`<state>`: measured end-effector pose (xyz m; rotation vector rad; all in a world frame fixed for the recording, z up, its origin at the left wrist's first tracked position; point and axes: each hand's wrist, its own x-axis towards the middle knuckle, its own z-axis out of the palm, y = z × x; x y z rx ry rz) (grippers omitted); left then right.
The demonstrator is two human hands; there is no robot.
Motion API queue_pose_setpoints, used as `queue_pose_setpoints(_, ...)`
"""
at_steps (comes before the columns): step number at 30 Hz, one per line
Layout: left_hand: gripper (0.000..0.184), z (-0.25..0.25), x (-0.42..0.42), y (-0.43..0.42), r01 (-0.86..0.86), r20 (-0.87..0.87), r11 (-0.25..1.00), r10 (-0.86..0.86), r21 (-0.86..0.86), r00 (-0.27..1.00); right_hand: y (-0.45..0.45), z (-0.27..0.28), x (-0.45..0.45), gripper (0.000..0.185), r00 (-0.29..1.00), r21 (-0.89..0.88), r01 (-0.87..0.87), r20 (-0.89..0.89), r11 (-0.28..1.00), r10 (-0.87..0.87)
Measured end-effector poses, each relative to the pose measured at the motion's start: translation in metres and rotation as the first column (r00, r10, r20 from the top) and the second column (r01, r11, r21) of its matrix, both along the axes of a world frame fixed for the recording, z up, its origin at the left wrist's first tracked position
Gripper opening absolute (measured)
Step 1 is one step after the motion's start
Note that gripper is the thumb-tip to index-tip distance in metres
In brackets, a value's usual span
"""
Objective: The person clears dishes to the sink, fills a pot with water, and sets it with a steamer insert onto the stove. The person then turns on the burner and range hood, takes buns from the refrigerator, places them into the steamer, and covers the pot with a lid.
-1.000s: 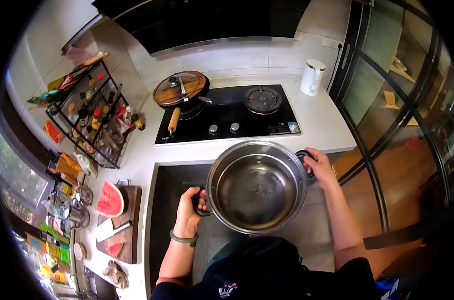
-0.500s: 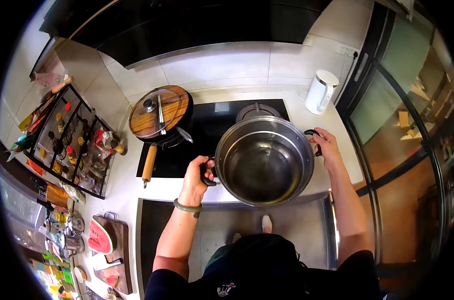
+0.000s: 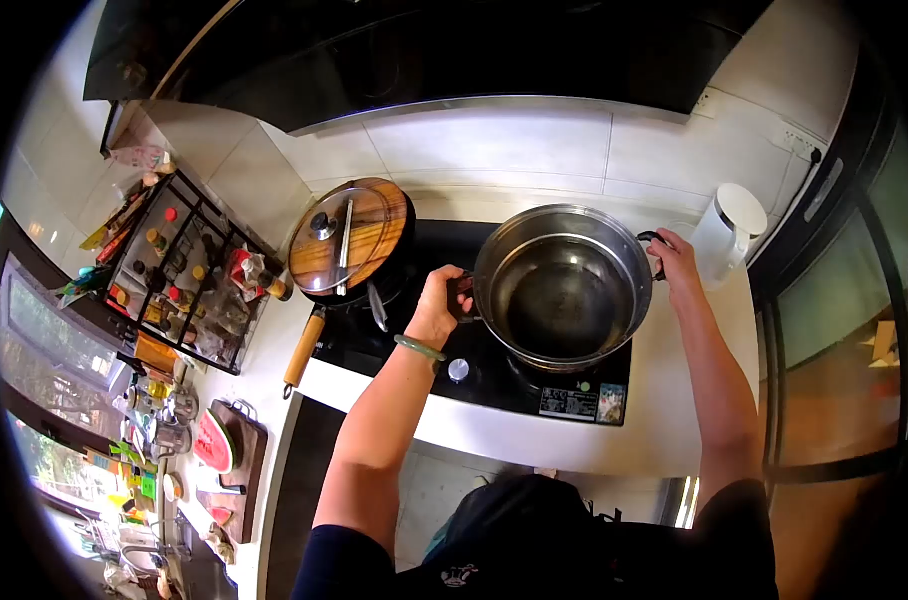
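A large steel pot [image 3: 564,295] is over the right side of the black gas stove [image 3: 464,385], covering that burner. My left hand [image 3: 441,303] is closed around its left handle, and my right hand [image 3: 673,262] grips the dark handle on the other side. Water appears to lie in the pot, though reflections make this hard to tell. Whether its base touches the burner is hidden. To the left, a wok [image 3: 317,330] with a wooden handle carries a wooden board and a glass lid [image 3: 324,250], with chopsticks [image 3: 345,245] lying across.
A white kettle [image 3: 731,225] stands right of the stove, near my right hand. At left is a black rack [image 3: 189,270] of bottles. Watermelon [image 3: 214,442] and a knife [image 3: 222,489] lie on a cutting board [image 3: 248,470]. The range hood [image 3: 424,60] overhangs the stove.
Both hands have carried the pot forward, from the counter's front edge to over the right burner. My view has shifted, showing the stove's front knob and label.
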<state>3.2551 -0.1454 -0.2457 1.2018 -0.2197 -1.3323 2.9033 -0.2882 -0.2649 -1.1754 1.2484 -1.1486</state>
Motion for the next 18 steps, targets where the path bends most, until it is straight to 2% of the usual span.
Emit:
queue_pose_setpoints(9,0.012,-0.008,-0.002,-0.051,-0.051,0.062,0.998,0.049,0.036,0.997,-0.063,-0.02,0.006,0.042,0.998,0.012,-0.018,-0.054,1.0,0.019)
queue_pose_setpoints(14,0.012,-0.012,0.003,-0.062,-0.046,0.058,0.997,0.042,0.059,0.997,-0.066,-0.021,0.01,0.043,0.998,0.033,0.014,-0.069,0.999,-0.012)
queue_pose_setpoints(18,0.012,-0.013,0.004,-0.061,-0.03,0.063,0.997,0.026,0.067,0.998,-0.071,-0.031,0.006,0.045,0.992,-0.008,-0.023,-0.122,1.0,0.022)
